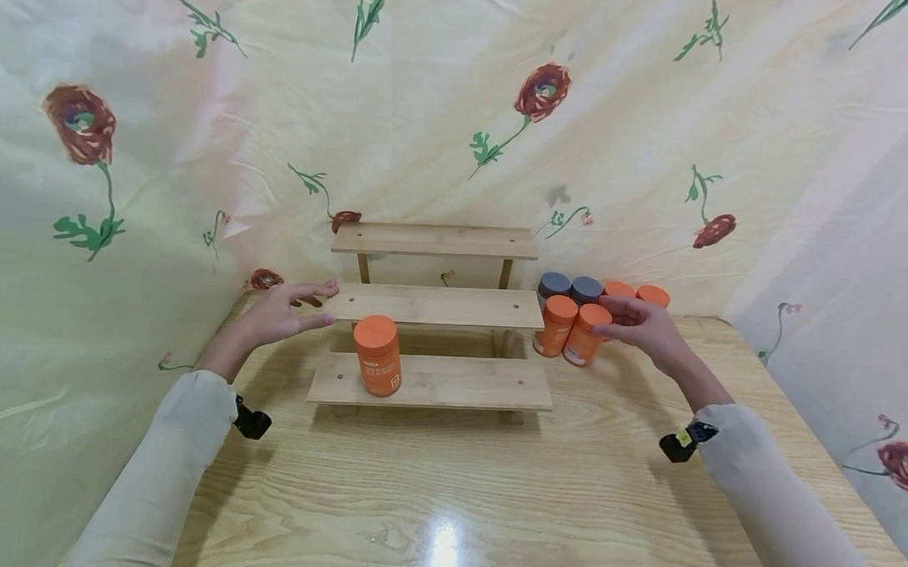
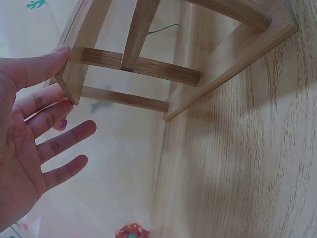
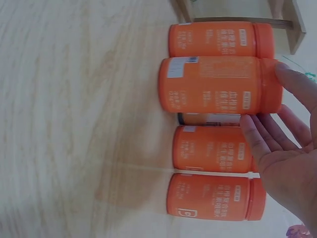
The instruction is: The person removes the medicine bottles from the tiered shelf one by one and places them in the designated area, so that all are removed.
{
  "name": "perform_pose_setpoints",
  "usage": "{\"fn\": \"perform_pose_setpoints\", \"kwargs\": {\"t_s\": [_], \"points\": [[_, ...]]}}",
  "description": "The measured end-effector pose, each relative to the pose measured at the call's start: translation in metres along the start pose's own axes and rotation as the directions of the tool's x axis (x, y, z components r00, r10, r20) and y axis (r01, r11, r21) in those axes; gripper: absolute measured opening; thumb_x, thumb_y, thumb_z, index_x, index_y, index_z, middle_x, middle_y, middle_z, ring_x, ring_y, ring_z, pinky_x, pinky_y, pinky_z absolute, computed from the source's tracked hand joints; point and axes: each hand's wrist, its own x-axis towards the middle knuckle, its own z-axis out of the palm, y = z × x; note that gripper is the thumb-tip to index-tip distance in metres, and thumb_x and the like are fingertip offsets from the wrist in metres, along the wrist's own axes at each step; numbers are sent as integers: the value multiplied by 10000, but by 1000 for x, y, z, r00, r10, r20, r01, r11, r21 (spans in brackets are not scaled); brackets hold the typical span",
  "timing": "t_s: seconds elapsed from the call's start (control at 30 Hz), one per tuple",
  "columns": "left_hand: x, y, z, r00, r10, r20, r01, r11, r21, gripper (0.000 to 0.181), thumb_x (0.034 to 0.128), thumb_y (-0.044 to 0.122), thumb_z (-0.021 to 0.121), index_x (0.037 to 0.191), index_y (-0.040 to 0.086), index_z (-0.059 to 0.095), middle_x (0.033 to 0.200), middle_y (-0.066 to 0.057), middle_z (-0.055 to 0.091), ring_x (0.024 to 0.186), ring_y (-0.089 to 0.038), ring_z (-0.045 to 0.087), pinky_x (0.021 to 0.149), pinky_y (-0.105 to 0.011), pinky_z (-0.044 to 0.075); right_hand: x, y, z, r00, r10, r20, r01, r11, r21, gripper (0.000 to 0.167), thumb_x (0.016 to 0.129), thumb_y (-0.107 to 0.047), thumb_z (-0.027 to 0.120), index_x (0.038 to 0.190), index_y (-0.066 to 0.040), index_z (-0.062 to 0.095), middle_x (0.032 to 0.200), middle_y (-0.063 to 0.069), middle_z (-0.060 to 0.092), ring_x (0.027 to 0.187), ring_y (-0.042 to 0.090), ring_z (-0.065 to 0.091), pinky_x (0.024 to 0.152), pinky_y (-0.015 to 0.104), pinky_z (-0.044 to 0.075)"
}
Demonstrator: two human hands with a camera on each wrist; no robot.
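At the left end of a three-step wooden display rack [image 1: 438, 306], my left hand [image 1: 286, 313] holds the middle plank between thumb and fingers; the other fingers spread free in the left wrist view. My right hand [image 1: 643, 330] grips an orange bottle [image 1: 583, 342] by its lid, with the thumb on one side and fingertips on the other. This bottle [image 3: 210, 85] looks nearer than its neighbours in the right wrist view. Another orange bottle [image 1: 380, 364] stands upright on the left part of the lowest step.
Beside the rack's right end stand another orange bottle [image 1: 553, 333], bottles with dark lids [image 1: 555, 284] and more orange-lidded bottles [image 1: 652, 295] behind my right hand. A flowered cloth [image 1: 430, 107] hangs behind the wooden table [image 1: 387, 490].
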Motion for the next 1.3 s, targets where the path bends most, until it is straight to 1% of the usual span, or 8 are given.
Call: {"fn": "perform_pose_setpoints", "kwargs": {"t_s": [0.27, 0.5, 0.63, 0.67, 0.87, 1.0, 1.17, 1.3], "points": [[0, -1, 0, 1000, 1, 2, -1, 1000, -10, 633, 953, 380, 720, 1484, 90, 534, 1577, -73, 472, 1248, -347, 615, 1089, -604, 433, 0, -13, -3, 995, -81, -57, 83, 996, 36, 631, 930, -130, 755, 1459, 75, 477, 1191, -133, 705, 1007, -67, 677, 831, 125, 559], [0, 0, 1, 1000, -10, 10, 10, 1000, -10, 640, 962, 402, 704, 1494, 96, 522, 1593, -78, 451, 1269, -348, 597, 1099, -617, 415, -3, -35, -4, 991, -107, -83, 111, 992, 54, 566, 925, -135, 762, 1437, -25, 546, 1182, -158, 713, 1043, -36, 692, 853, 129, 560], [0, 1, 1, 1000, -17, 13, 17, 1000, -3, 636, 966, 384, 702, 1499, 94, 515, 1597, -82, 443, 1274, -350, 592, 1099, -625, 411, -5, -47, -2, 991, -105, -86, 110, 992, 55, 572, 918, -133, 770, 1439, -47, 552, 1171, -196, 707, 1088, 9, 698, 867, 143, 564], [0, 1, 0, 1000, -17, 12, 17, 1000, 1, 631, 966, 376, 703, 1499, 95, 515, 1597, -82, 444, 1272, -350, 594, 1097, -625, 412, -5, -50, -1, 990, -109, -84, 114, 992, 56, 572, 917, -129, 770, 1439, -49, 553, 1191, -170, 712, 1097, 25, 700, 869, 149, 566], [0, 2, 0, 1000, -17, 8, 17, 1000, 9, 621, 957, 350, 719, 1492, 100, 526, 1589, -72, 456, 1261, -347, 605, 1089, -616, 426, -8, -72, 9, 986, -157, -48, 160, 985, 70, 537, 919, -95, 760, 1423, -57, 575, 1270, -41, 720, 1108, 57, 703, 882, 170, 572], [0, 2, 0, 1000, -9, 6, 9, 1000, 6, 626, 958, 364, 716, 1488, 91, 528, 1586, -80, 457, 1255, -352, 611, 1090, -611, 428, -9, -86, 18, 982, -191, 8, 190, 979, 75, 546, 928, -90, 748, 1443, -78, 568, 1283, -65, 713, 1126, 41, 691, 905, 175, 566], [0, 1, 0, 1000, -11, 4, 11, 1000, 2, 625, 960, 371, 713, 1492, 101, 526, 1585, -75, 460, 1257, -350, 610, 1095, -610, 426, -8, -102, 34, 981, -183, 62, 179, 981, 72, 562, 914, -133, 774, 1441, -136, 578, 1301, -64, 702, 1170, 100, 682, 917, 206, 572], [0, 1, 1, 1000, -15, 8, 15, 1000, 1, 626, 962, 373, 710, 1497, 109, 521, 1588, -73, 457, 1265, -350, 604, 1100, -610, 421, -3, -113, 49, 971, -214, 103, 207, 975, 74, 561, 906, -128, 782, 1430, -118, 582, 1318, 9, 696, 1173, 110, 682, 932, 232, 575]]}}
